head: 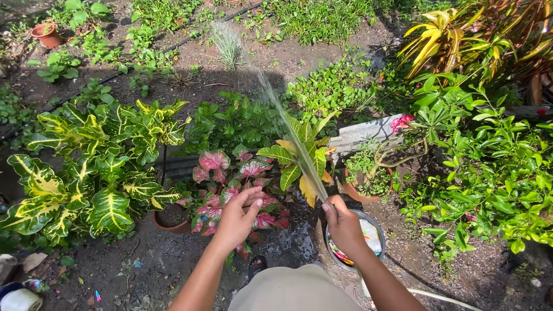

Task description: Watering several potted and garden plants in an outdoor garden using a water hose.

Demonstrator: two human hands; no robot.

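- My right hand (344, 226) is clenched around the hose (446, 299) end, thumb pressed over the mouth; the hose itself trails off behind that hand toward the lower right.
- A thin water jet (285, 124) fans up and away from that hand, over the yellow-leaved plant (299, 164), and lands on the bare soil far beyond it.
- My left hand (236, 222) hangs released, fingers loosely curled, holding nothing, just in front of the pink-leaved plant (230, 184).
- Left of the pink-leaved plant stands a big yellow-green bush (86, 167) with a clay pot (170, 222) at its foot, so I see little room that way.
- Right of it sits a potted plant with a pink flower (374, 173), then dense green shrubs (495, 173).
- A round bowl (368, 236) lies under my right wrist, near the pink-leaved plant.
- The ground (150, 259) is dark, damp earth with small litter; open soil lies nearer me than the pink-leaved plant.
- A small terracotta pot (47, 34) stands far beyond, upper left.
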